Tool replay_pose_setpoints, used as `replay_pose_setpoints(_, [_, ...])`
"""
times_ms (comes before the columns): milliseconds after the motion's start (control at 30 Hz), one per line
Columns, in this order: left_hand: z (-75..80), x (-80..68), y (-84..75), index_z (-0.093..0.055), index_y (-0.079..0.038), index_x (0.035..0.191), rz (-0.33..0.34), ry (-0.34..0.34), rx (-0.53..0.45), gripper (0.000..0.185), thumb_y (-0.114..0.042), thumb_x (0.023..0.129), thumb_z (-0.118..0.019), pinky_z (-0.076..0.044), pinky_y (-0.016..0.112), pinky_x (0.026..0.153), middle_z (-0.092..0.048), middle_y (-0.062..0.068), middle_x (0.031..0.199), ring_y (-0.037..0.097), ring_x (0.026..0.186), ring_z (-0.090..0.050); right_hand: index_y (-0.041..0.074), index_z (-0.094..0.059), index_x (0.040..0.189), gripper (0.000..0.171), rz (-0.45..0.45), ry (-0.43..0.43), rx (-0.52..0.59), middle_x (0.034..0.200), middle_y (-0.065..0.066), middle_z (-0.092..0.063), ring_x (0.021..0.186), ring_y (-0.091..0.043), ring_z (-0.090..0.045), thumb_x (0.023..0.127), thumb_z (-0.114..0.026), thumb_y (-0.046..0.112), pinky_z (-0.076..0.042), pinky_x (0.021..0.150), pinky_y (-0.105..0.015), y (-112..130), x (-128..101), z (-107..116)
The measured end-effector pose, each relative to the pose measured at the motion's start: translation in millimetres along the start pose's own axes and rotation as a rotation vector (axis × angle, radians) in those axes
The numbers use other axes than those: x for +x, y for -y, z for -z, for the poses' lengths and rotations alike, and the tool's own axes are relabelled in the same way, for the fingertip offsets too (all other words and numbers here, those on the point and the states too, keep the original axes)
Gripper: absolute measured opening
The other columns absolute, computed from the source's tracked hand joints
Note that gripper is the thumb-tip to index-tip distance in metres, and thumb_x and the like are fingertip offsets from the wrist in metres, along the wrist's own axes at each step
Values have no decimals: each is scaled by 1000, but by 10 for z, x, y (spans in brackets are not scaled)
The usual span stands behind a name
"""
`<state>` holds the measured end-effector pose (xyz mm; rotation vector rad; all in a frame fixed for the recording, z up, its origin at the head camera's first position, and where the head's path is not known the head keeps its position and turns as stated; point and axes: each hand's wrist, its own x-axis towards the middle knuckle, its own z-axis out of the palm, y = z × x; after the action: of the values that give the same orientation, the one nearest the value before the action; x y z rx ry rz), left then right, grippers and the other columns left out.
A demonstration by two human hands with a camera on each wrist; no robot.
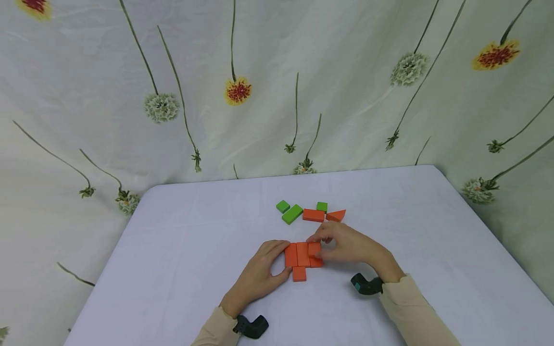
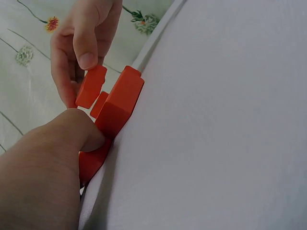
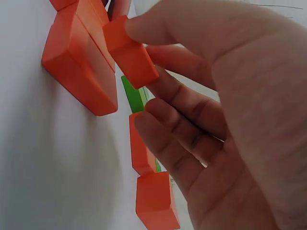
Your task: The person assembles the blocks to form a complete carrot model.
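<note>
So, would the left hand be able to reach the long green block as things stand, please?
Probably yes: the left hand only rests against the orange cluster, and bare table lies between it and the long green block.

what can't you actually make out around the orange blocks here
- Head view: the right hand covers the right side of the orange cluster, so the block count there is unclear.
- Left wrist view: the left hand hides the cluster's near end.
- Right wrist view: the green block shows only a sliver behind orange pieces.
</note>
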<state>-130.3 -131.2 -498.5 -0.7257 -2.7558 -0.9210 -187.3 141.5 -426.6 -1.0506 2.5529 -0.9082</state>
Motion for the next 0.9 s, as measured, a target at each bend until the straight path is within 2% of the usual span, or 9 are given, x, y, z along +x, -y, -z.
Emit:
replay_pose_setpoints(333, [-5, 1, 6, -60, -8, 142, -5, 1, 2, 57, -28, 91, -77, -46, 38, 116, -60, 2, 142, 18, 137, -51, 19, -76, 117, 30, 18, 122, 47, 106, 12, -68, 96, -8, -61, 87, -79, 17, -56, 90, -28, 56, -13, -36])
replay_pose_setpoints(533, [-7, 1, 14, -60, -8, 142, -19, -4, -3, 57, -27, 91, -77, -46, 38, 116, -60, 3, 143, 18, 137, -50, 23, -75, 113, 30, 18, 180, 53, 100, 16, -65, 92, -9, -60, 85, -81, 17, -54, 84, -25, 83, -19, -58])
replay_pose_setpoints(700, [-2, 2, 11, -60, -7, 142, -26, -11, -12, 57, -26, 91, -77, -46, 39, 116, -60, 3, 143, 18, 137, -50, 22, -74, 108, 27, 37, 204, 62, 97, 13, -66, 88, -9, -60, 84, -83, 16, -54, 79, -23, 126, -25, -73])
replay_pose_setpoints(900, [-7, 2, 17, -60, -7, 142, -32, -13, -13, 57, -25, 91, -77, -45, 38, 116, -59, 3, 143, 18, 137, -50, 22, -73, 103, 24, 17, 216, 56, 94, 11, -66, 86, -7, -59, 82, -84, 17, -53, 78, -22, 170, -30, -100])
